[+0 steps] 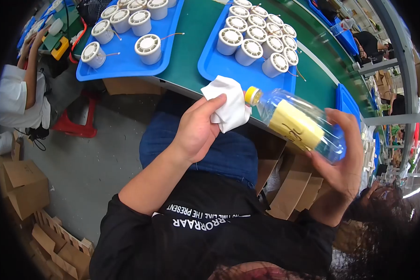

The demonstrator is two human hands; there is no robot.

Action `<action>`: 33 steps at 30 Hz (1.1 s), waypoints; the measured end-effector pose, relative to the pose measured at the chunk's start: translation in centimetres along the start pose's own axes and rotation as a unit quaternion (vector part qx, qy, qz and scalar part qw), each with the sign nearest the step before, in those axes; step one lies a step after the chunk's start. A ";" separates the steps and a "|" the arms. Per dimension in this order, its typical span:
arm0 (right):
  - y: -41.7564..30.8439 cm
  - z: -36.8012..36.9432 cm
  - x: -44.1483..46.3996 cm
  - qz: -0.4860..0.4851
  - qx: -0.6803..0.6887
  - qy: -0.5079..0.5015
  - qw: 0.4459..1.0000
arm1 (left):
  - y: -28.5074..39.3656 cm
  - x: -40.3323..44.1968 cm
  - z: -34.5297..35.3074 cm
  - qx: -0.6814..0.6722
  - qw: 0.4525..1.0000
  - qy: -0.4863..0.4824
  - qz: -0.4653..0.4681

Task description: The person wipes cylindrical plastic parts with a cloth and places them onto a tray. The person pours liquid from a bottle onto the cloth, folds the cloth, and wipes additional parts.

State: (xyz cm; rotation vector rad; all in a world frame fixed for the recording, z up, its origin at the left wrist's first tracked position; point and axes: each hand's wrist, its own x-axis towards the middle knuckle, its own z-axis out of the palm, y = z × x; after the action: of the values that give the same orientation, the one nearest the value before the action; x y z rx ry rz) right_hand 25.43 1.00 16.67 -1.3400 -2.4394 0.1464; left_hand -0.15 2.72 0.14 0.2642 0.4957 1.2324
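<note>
My left hand (198, 126) pinches a folded white cloth (231, 105) between thumb and fingers, above my lap. My right hand (343, 156) is wrapped round the lower end of a clear plastic bottle (298, 121). The bottle lies tilted in the air, its yellow cap (253, 95) pointing at the cloth and close to it. A yellow label with dark handwriting is on its side. Whether cap and cloth touch, I cannot tell.
Two blue trays (121, 70) (214, 63) hold several white round units with slotted tops and thin wires, on a green bench (186, 56). At left are a co-worker's arm (31, 79), a red stool (79, 121) and cardboard boxes (28, 186).
</note>
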 end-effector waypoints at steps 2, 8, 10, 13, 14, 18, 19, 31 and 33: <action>-0.2 -0.6 -0.2 -0.035 0.008 0.035 0.999 | 0.2 0.0 -0.3 -0.002 1.000 0.003 0.002; -0.8 -0.4 0.5 -0.057 0.013 0.021 0.998 | 0.9 -1.0 0.6 -0.012 1.000 -0.004 -0.008; -1.0 0.4 0.7 -0.049 0.046 0.052 0.996 | 1.0 -1.3 1.1 -0.005 1.000 -0.015 -0.008; -1.7 2.3 0.7 -0.029 0.158 0.150 0.976 | 0.9 -1.6 1.3 0.011 1.000 -0.020 -0.007; -1.7 2.9 0.8 -0.031 0.200 0.178 0.963 | 0.9 -1.7 1.4 0.016 1.000 -0.018 -0.010; -1.1 4.7 2.3 -0.032 0.312 0.223 0.923 | 0.3 -1.5 1.3 0.017 0.999 -0.045 -0.007; -1.3 5.9 2.8 -0.035 0.346 0.240 0.906 | 0.1 -1.4 1.3 0.021 0.999 -0.042 -0.003; 2.1 7.3 2.2 -0.096 0.301 0.232 0.920 | 0.7 -0.6 -0.2 0.010 1.000 -0.015 0.002; 3.5 6.8 1.6 -0.112 0.307 0.228 0.917 | 0.6 -0.4 0.0 -0.009 1.000 -0.025 -0.001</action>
State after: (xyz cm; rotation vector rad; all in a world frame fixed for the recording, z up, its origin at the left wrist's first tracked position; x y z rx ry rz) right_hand 25.02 4.78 9.90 -0.7098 -1.8964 0.4450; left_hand -0.78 2.53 0.49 0.2784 0.4413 1.2260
